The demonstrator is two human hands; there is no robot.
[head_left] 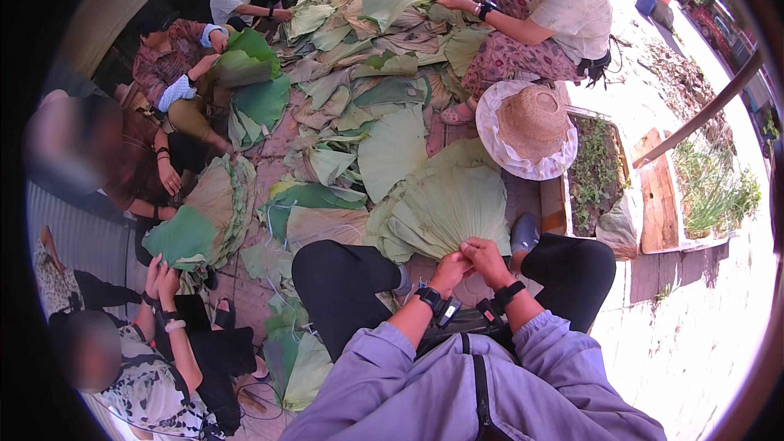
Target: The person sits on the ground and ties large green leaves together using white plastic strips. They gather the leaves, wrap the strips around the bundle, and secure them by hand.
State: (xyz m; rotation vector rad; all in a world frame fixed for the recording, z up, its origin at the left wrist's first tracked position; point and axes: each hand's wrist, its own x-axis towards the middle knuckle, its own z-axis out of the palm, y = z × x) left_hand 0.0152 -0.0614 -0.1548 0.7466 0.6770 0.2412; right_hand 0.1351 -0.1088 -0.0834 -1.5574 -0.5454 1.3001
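Note:
A fan-shaped stack of large green lotus leaves (441, 196) spreads away from me between my knees, its narrow end toward my body. My left hand (448, 273) is closed at that narrow end, fingers pinched together. Right beside it, my right hand (487, 261) grips the same gathered end, the thumbs nearly meeting. Thin pale strands hang just below the hands. Under and left of the stack lie a brownish folded leaf bundle (322, 226) and a darker green leaf (306, 198).
A heap of drying lotus leaves (359, 41) covers the paving ahead. Several people sit around it, handling leaves. A straw hat (531, 122) with a white frill sits right of my stack, before a planter box (594, 171). More leaves (309, 371) lie by my left leg.

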